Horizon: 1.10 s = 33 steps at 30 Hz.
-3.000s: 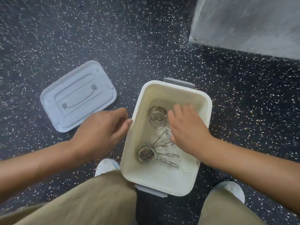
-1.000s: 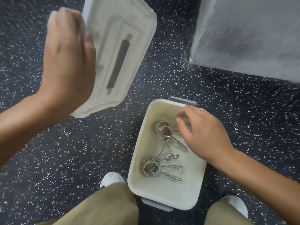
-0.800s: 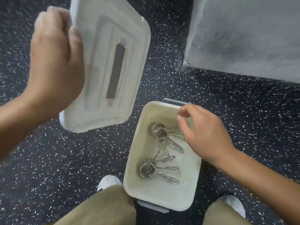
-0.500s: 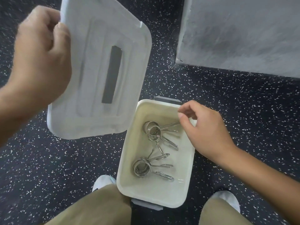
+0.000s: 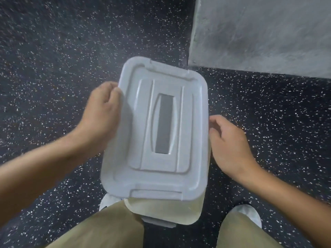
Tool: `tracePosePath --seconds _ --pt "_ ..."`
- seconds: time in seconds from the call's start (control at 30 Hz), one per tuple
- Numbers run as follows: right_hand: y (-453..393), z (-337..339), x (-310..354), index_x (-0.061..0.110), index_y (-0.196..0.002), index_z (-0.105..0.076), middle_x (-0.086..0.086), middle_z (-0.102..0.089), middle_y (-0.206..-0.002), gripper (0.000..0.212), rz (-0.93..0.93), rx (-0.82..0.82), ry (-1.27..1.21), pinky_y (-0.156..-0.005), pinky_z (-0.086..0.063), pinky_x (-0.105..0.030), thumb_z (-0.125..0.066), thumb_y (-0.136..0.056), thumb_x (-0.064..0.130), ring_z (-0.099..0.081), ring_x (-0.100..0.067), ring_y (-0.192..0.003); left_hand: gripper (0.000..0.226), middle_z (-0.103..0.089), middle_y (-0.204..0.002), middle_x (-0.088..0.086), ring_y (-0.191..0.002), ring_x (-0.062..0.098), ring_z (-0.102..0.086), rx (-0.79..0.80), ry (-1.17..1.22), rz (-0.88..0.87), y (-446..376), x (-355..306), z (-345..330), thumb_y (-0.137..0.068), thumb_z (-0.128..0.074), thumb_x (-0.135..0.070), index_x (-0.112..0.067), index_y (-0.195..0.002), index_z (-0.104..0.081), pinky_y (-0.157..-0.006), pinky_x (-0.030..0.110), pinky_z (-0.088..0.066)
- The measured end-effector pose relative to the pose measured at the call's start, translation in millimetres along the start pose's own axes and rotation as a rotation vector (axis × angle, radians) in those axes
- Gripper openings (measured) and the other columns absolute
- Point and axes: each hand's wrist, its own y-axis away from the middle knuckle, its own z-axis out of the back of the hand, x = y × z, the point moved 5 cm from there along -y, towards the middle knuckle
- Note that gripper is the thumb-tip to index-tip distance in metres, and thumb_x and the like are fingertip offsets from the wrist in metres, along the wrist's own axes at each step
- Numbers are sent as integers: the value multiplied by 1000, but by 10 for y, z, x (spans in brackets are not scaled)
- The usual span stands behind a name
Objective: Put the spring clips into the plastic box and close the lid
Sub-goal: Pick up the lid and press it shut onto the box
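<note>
1. You are on the closing step: your left hand (image 5: 102, 113) pinches the far-left edge of the lid (image 5: 157, 133), held over the plastic box (image 5: 166, 210).
2. Your right hand (image 5: 231, 144), fingers loosely curled, touches the lid's right edge; whether it pinches, I cannot tell.
3. The spring clips are hidden beneath.
4. Next, bring the lid nearer you, square it, and press down.

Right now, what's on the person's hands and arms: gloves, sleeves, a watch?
Nothing visible. The left hand and right hand are bare, without gloves or rings, and both forearms are uncovered to the frame edge: no sleeves, watch or bands show.
</note>
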Motion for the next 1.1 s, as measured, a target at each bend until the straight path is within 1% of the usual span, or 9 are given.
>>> tracePosePath --seconds 0.17,0.3,0.47,0.57,0.7,0.83,0.97,1.03,1.1 --pt "223 7 -181 21 -103 -67 7 -64 -93 30 6 -11 142 -80 -47 -37 -37 -102 22 -57 -14 -92 26 -62 -100 5 -91 17 -53 -3 -38 -38 286 278 -260 -106 -36 -16 -11 -105 -61 -78 36 -44" --pt "446 -32 -273 19 -73 -55 5 -48 -75 45 -15 -2 207 -64 -44 -37 -36 -102 49 -50 -13 -67 28 -58 -92 0 -90 13 -49 24 -31 -156 476 392 -400 -105 -35 -3 -5 -100 -63 -83 29 -42" --pt "629 -115 -335 28 -71 -47 8 -46 -74 34 -44 72 328 -57 -41 -30 -43 -99 48 -48 -8 -60 40 -56 -137 -8 -130 11 -49 123 3 -95 668 810 -563 -110 -32 -12 -35 -139 -46 -112 36 -37" --pt "675 -179 -376 30 -79 -51 11 -46 -77 26 -54 118 394 -56 -39 -26 -45 -99 46 -48 -5 -61 40 -57 -138 -8 -131 12 -50 166 -9 -68 639 916 -604 -109 -34 -14 -31 -142 -49 -114 43 -37" --pt "587 -165 -440 22 -71 -50 7 -48 -74 34 -96 89 415 -61 -46 -34 -50 -98 43 -50 -10 -62 46 -58 -135 -17 -130 9 -50 270 14 -129 602 818 -638 -107 -40 -13 -51 -131 -48 -109 34 -38" --pt "463 -123 -387 17 -67 -51 4 -52 -75 45 -110 129 531 -64 -47 -38 -45 -98 49 -53 -18 -67 68 -9 -171 2 -157 12 -5 275 -210 -126 663 922 -594 -106 -45 -30 -17 -163 -11 -127 43 -12" --pt "198 -38 -263 17 -109 -58 -2 -57 -110 42 -79 132 587 -77 -49 -42 -40 -99 54 -59 -28 -99 82 -5 -170 17 -157 34 -4 413 -573 -688 1035 721 -565 -97 -58 -41 -13 -162 -17 -122 60 -17" --pt "46 -61 -206 16 -150 -33 -4 -43 -143 63 -29 153 572 -92 -45 -44 -40 -100 54 -48 -27 -125 86 -8 -170 18 -157 37 -6 559 -735 -886 1250 755 -598 -94 -56 -56 -18 -162 -20 -121 62 -15" --pt "-94 -107 -97 15 -158 -17 -4 -31 -154 73 81 121 544 -101 -41 -44 -42 -100 52 -37 -25 -136 91 -7 -171 13 -157 34 -6 692 -848 -1059 1444 840 -661 -92 -52 -67 -22 -163 -17 -123 57 -10"
